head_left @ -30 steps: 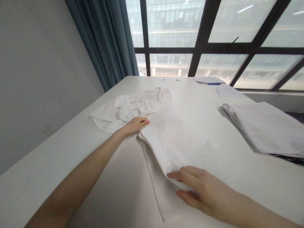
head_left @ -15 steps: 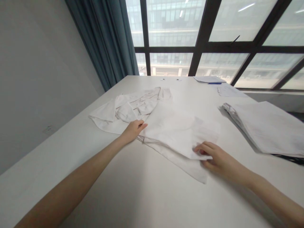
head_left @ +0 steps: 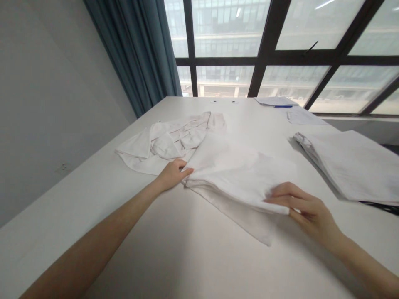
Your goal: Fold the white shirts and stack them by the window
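A white garment (head_left: 230, 170) lies partly folded in the middle of the white table (head_left: 174, 257). My left hand (head_left: 172, 173) pinches its near left corner, fingers closed on the cloth. My right hand (head_left: 307, 211) grips the near right corner of the top layer, thumb under and fingers over the edge. A lower layer of the same garment sticks out toward me between my hands. The garment's far part, with collar and sleeves, lies crumpled at the back left.
A stack of folded white cloth (head_left: 352, 164) sits at the right. Sheets of paper (head_left: 274, 101) with a blue pen (head_left: 283, 106) lie at the far edge by the window. A teal curtain (head_left: 137, 54) hangs at the back left.
The garment's long near end has been swung from in front of me round to the right, and my right hand went with it. My left hand has stayed at the left corner.
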The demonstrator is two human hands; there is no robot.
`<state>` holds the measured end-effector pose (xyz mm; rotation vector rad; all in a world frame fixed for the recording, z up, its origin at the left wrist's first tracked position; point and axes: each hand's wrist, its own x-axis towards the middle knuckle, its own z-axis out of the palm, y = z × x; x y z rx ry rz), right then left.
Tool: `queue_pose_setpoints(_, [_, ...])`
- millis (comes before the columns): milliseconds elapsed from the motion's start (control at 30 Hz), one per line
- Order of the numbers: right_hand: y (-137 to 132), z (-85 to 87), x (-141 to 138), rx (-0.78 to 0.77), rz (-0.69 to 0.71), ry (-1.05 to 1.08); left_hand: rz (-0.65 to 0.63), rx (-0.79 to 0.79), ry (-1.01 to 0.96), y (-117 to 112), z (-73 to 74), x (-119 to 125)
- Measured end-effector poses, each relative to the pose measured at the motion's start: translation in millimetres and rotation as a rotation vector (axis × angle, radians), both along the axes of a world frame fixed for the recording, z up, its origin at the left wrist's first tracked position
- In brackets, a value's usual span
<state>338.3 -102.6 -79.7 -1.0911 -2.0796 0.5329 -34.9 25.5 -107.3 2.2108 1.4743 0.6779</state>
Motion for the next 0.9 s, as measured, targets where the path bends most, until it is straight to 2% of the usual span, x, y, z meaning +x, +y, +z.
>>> queue_pose_setpoints(67, [0.2,-2.2,-2.4,-0.093,0.165,-0.13,-0.004,-0.033,-0.003,0.7,-0.4,-1.9])
queue_pose_setpoints(133, [1.6,-5.5,-4.3,-0.197,0.246,-0.223,-0.001,-0.06,-0.01,1.2,-0.5,-3.5])
queue_pose_setpoints(200, [2.8,-8.3,-5.4,-0.258,0.26,-0.258,0.0,-0.069,-0.024,1.4,-0.3,-4.8])
queue_pose_setpoints(300, [4.3,-11.3,-4.0,-0.265,0.248,-0.269,-0.001,-0.036,-0.032,1.3,-0.2,-5.4])
queue_pose_setpoints(400, [9.1,-17.2,4.8,-0.157,0.173,-0.293,-0.006,0.013,-0.024,0.4,-2.5,-3.1])
queue_pose_setpoints(467, [14.8,-23.3,14.8,-0.05,0.048,-0.321,-0.024,0.069,0.023,-1.8,-5.6,0.8])
queue_pose_setpoints(567, [22.6,-31.2,29.3,0.059,-0.136,-0.343,0.006,0.274,0.146,-8.6,-10.4,8.9])
queue_pose_setpoints(667, [23.2,-31.2,33.9,0.08,-0.165,-0.359,0.037,0.501,0.204,-17.8,-11.5,15.6])
queue_pose_setpoints(767, [18.5,-24.4,28.5,0.071,-0.071,-0.393,-0.126,0.576,0.229,-24.6,-8.2,18.7])
queue_pose_setpoints(833, [16.0,-20.0,23.8,0.074,0.004,-0.398,-0.265,0.537,0.24,-26.6,-5.1,19.3])
queue_pose_setpoints(900, [15.0,-17.6,20.8,0.094,0.042,-0.381,-0.338,0.481,0.241,-26.5,-2.4,19.1])
